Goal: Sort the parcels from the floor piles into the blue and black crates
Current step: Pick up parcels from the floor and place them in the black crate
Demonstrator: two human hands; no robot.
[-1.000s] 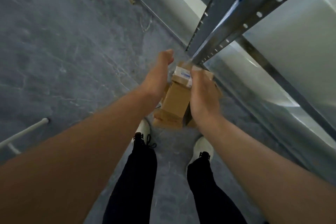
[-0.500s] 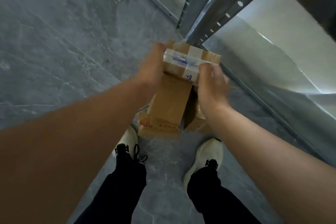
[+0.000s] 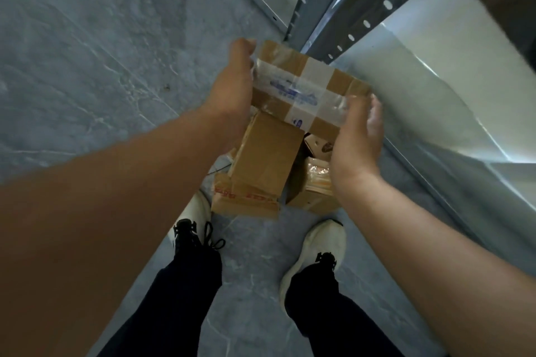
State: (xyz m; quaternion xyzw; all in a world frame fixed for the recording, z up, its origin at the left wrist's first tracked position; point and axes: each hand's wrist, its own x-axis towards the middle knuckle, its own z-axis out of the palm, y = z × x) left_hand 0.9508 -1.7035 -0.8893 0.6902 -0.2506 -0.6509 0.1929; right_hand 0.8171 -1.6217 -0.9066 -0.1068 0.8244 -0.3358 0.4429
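Raised and swung flatter than half a second ago, the parcel [image 3: 304, 87] is being held just above the centre of the view, over the pile [image 3: 266, 165] lying at its 6 o'clock. It is being grasped at its 9 o'clock edge by the left hand [image 3: 232, 95], which is being curled round that edge. Its 4 o'clock end is being pressed by the right hand [image 3: 359, 136], but those fingers are blurred, and whether they are being curled round it cannot be told.

The pick-up step is judged as being completed. Next, a turn toward the crates is being called for, since neither is being shown. One parcel is being carried, and at least four more are being counted in the pile. Two shoes [image 3: 316, 246] are being stood on the floor [image 3: 87, 66] at 6 o'clock, and one shelf post [image 3: 362, 17] is being seen at 1 o'clock.
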